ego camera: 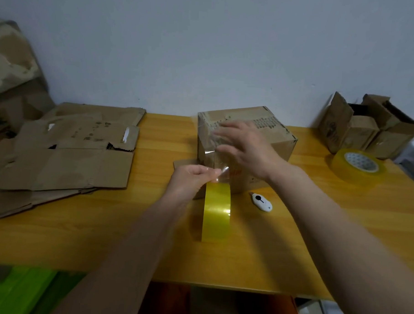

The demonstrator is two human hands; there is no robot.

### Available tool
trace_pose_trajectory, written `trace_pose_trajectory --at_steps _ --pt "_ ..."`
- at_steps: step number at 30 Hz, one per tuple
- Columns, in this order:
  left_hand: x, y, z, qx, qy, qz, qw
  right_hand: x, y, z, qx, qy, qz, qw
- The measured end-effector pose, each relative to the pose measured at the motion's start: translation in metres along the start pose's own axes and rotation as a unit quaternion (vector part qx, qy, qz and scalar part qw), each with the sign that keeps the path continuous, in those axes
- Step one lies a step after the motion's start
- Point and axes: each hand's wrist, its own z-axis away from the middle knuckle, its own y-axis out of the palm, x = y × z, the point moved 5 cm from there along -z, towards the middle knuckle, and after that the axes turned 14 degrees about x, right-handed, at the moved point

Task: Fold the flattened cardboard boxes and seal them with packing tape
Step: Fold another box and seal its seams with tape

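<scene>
Tape comes first: a yellowish roll of clear packing tape (216, 212) stands on edge on the orange wooden counter (103, 235), nearest the person. The left hand (192, 180) is just above it, its fingers (210, 172) curled and pinching the clear strip of tape (216, 147) pulled up from the roll. Just right of the roll lies a small white box cutter with a black slider (262, 202).

Behind these sits a folded brown cardboard box (271, 126), the strip running up its near face to the top edge. The right hand (246, 146) lies against that face with fingers spread and nearly straight, pressing the strip onto the cardboard.

To the left, a stack of flattened brown cardboard boxes (66, 155) lies on the counter. Far right, a second yellowish tape roll (357, 165) lies flat, and behind it stand two open-topped brown cardboard boxes (368, 130) against the pale wall (206, 50).
</scene>
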Motion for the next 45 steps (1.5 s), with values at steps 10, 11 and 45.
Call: trace_pose_trajectory --at_steps 10,11,45 --pt "-0.001 -0.002 0.013 0.024 0.039 -0.007 0.999 -0.01 0.008 -0.002 -0.029 0.023 -0.108 0.993" --pt "0.0 -0.002 0.014 0.012 0.051 0.0 0.999 -0.003 0.006 0.009 -0.105 0.016 -0.135 0.985" --pt "-0.007 0.001 0.041 -0.071 0.104 0.027 0.992 0.016 0.068 0.06 -0.14 0.187 -0.656 0.718"
